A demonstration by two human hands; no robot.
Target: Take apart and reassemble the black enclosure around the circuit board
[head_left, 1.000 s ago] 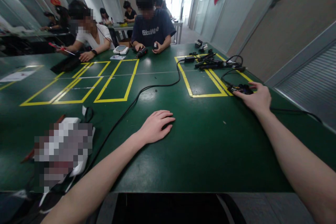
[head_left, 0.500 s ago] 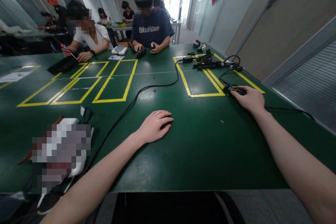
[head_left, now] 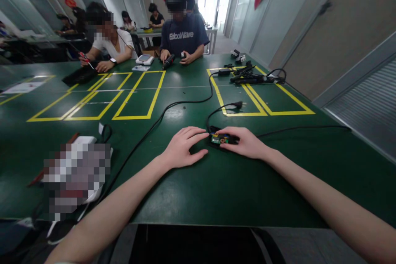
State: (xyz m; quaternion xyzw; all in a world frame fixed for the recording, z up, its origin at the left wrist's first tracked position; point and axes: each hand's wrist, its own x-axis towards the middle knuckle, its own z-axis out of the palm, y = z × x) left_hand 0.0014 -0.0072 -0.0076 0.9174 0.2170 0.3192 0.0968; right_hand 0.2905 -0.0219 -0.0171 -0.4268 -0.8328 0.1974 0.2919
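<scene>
My right hand [head_left: 244, 142] grips an opened power adapter [head_left: 219, 137], a black case with a green circuit board and small parts showing. It rests on the green table in front of me. From its left end a black cord curves up to a mains plug [head_left: 239, 104], while another cord [head_left: 309, 128] runs off to the right, behind my right hand. My left hand [head_left: 187, 147] lies low over the table, fingers apart and nothing in it, its fingertips beside the adapter's left end. The palm of my right hand covers part of the board.
Yellow tape rectangles [head_left: 148, 95] mark the table. A pile of black adapters and cords [head_left: 246, 75] lies at the back right. One long black cable [head_left: 163, 109] crosses the middle. A blurred-out object [head_left: 77, 173] sits at left. Two people work across the table, one with a power drill [head_left: 168, 62].
My right hand has brought the adapter from the right-hand tape area to the middle, beside my left hand, its plug cord trailing. My left hand's thumb and fingers have spread slightly.
</scene>
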